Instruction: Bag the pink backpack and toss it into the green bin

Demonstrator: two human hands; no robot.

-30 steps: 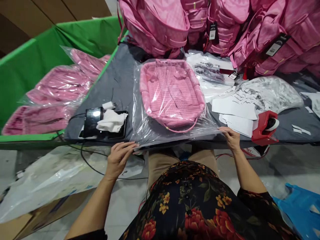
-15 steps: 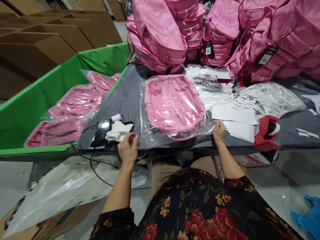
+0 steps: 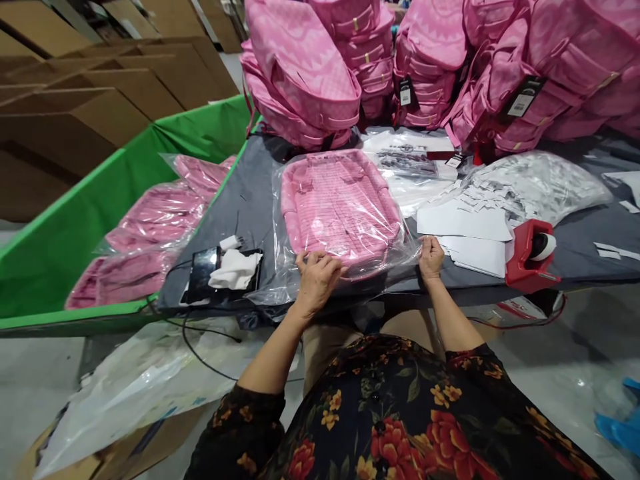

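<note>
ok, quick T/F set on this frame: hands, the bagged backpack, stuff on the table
1. The left hand rests on the near end of the bagged pink backpack. True.
2. The right hand holds the red tape dispenser. False: it pinches the edge of the clear plastic bag; the dispenser sits apart, to its right.
3. The backpack lies flat on the grey table. True.
4. The green bin holds loose white paper sheets. False: it holds pink backpacks in plastic; the paper sheets lie on the table.
5. A white cloth lies on the black device. True.
</note>
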